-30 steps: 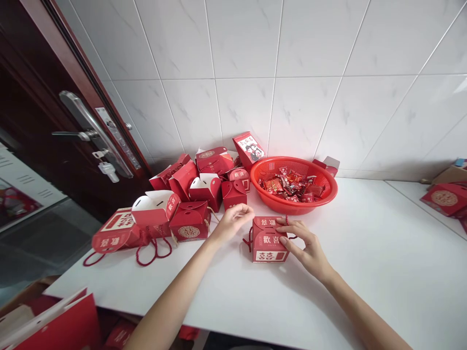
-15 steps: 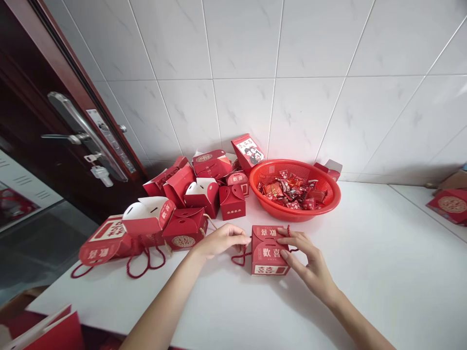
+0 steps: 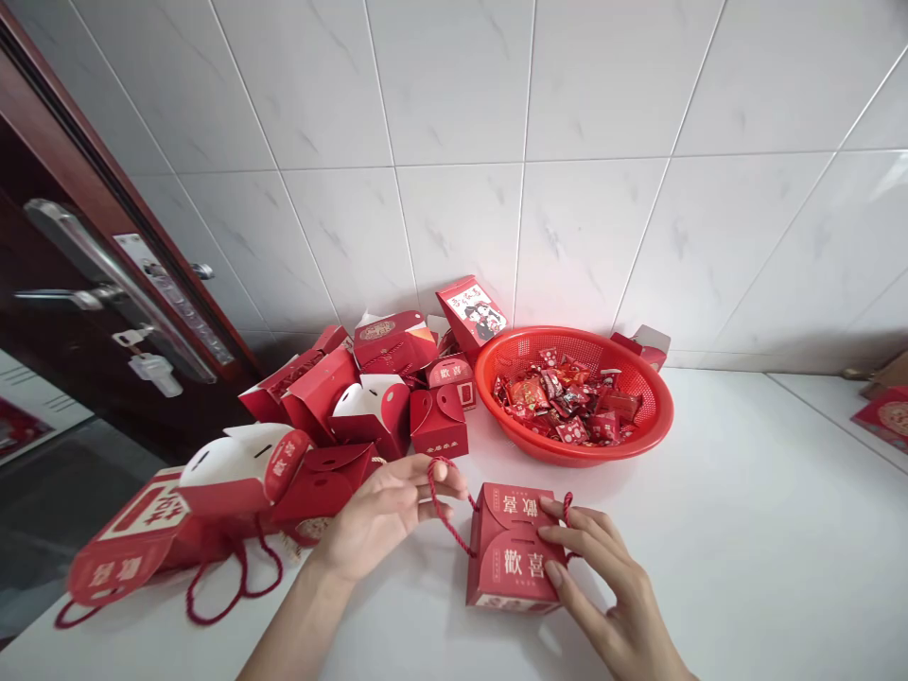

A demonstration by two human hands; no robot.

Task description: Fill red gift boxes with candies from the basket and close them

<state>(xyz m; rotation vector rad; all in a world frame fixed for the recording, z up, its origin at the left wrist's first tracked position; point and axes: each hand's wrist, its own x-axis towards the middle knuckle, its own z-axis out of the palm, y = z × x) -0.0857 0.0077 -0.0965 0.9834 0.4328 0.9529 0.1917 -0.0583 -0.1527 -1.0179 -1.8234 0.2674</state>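
Observation:
A closed red candy box (image 3: 517,553) with gold-white Chinese characters lies on the white table in front of me. Its left red cord handle (image 3: 441,511) stands up in a loop, and my left hand (image 3: 387,511) holds that loop between thumb and fingers, left of the box. My right hand (image 3: 602,577) grips the box's right side, with fingertips and thumb on its top. The right cord handle (image 3: 567,509) sticks up beside those fingers, partly hidden by them.
Several red boxes (image 3: 390,416), some with raised flaps, crowd the table's left and back. A red plastic basket (image 3: 574,454) of wrapped candies (image 3: 567,397) stands behind the box. Beyond it rises a tiled wall (image 3: 461,218); a door with keys (image 3: 152,369) is at left.
My left hand has lifted the left cord handle from the table into an upright loop. The right hand stays on the box. The view has shifted slightly, so everything sits lower.

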